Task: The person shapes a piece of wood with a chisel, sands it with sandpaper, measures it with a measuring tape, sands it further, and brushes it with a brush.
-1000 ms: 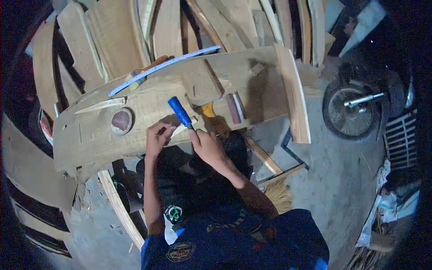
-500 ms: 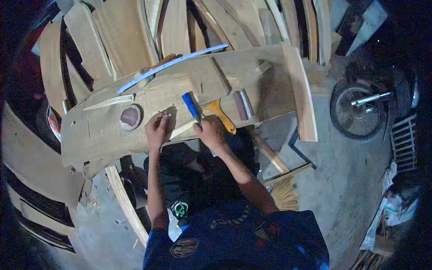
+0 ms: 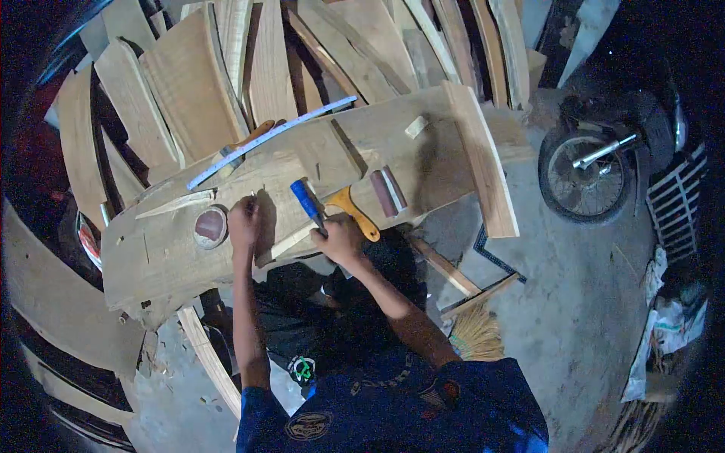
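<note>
One wide view, forward and down

A single camera, worn on the person's head, faces forward and steeply down. Nearest the lens, the shirt (image 3: 408, 408) fills the bottom edge; the arms (image 3: 255, 332) reach up from it to the left hand (image 3: 244, 225) and right hand (image 3: 340, 240), close to mid-view. The tabletop (image 3: 181, 264) crosses at a slant, its right end higher. Farther off, boards (image 3: 181, 72) line the top and a motorbike wheel (image 3: 583, 177) shows at right. Darkness rounds off the corners.
</note>
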